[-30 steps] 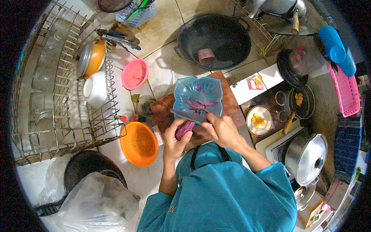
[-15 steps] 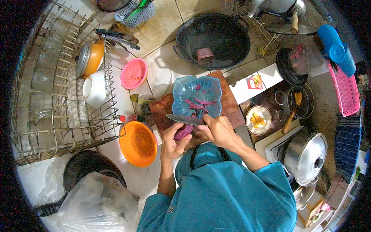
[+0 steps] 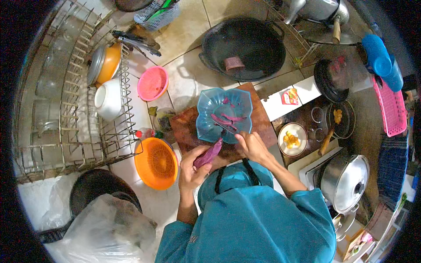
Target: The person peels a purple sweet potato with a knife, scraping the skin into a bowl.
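Note:
My left hand (image 3: 192, 170) is closed around a purple sweet potato (image 3: 209, 155), which points up and to the right near the front edge of a wooden cutting board (image 3: 258, 109). In my right hand (image 3: 255, 147) is a knife (image 3: 226, 126), gripped by its handle. Its blade slants over a clear blue bowl (image 3: 205, 105) standing on the board. Inside that bowl lie several purple strips of peel (image 3: 234, 117) and small scraps. The knife and the sweet potato are apart.
An orange basket (image 3: 157, 164) and a pink basket (image 3: 152, 83) stand on the left, beside a wire dish rack (image 3: 70, 109). Behind the board sits a black wok (image 3: 245, 48). To the right are a plate of yellow pieces (image 3: 293, 151) and a lidded metal pot (image 3: 345, 184).
The knife has left the sweet potato, and its blade has swung to point into the bowl. My left hand has drawn slightly down, tilting the sweet potato more upright.

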`<state>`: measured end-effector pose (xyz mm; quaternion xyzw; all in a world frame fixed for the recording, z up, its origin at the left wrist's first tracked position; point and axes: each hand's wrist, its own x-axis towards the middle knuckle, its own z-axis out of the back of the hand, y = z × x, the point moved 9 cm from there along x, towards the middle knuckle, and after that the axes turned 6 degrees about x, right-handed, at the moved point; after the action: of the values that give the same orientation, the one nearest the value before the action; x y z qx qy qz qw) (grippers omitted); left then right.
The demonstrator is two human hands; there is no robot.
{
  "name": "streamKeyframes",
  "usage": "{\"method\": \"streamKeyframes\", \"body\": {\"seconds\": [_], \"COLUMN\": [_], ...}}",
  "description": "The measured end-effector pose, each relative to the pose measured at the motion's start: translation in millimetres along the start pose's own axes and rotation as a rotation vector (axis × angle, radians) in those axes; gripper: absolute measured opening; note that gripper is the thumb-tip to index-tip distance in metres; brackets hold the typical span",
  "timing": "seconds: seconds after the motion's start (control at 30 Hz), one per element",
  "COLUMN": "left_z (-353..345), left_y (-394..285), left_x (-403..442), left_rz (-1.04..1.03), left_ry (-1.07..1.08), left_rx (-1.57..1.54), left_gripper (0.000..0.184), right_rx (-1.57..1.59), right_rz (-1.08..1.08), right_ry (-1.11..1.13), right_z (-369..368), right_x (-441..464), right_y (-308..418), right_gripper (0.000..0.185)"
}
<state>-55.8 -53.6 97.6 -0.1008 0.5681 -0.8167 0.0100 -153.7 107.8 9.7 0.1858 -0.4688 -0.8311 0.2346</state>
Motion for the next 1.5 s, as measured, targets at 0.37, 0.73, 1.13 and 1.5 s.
{"method": "streamKeyframes", "body": {"seconds": [0.37, 0.73, 1.13, 1.5], "left_z": [-3.7, -17.8, -26.5, -28.3], "left_y": [12.6, 23.7, 28.2, 45.7], "left_x": [13.9, 12.0, 8.1, 6.2], "left_rz": [0.079, 0.126, 0.111, 0.104], "left_ry": [0.012, -0.026, 0.014, -0.025], "left_rx": [0.015, 0.003, -0.079, -0.370], "left_gripper": [0.037, 0.033, 0.041, 0.050], "right_rx": [0.131, 0.061, 0.108, 0.065], "right_rz": [0.114, 0.216, 0.197, 0.123], "right_ry": [-0.029, -0.040, -0.060, -0.099], "right_z": [27.9, 19.9, 22.0, 8.6], "right_x": [-5.4, -14.1, -15.6, -5.6], "right_y": [57.5, 81.6, 75.9, 45.2], "right_gripper": [0.033, 0.037, 0.035, 0.035]}}
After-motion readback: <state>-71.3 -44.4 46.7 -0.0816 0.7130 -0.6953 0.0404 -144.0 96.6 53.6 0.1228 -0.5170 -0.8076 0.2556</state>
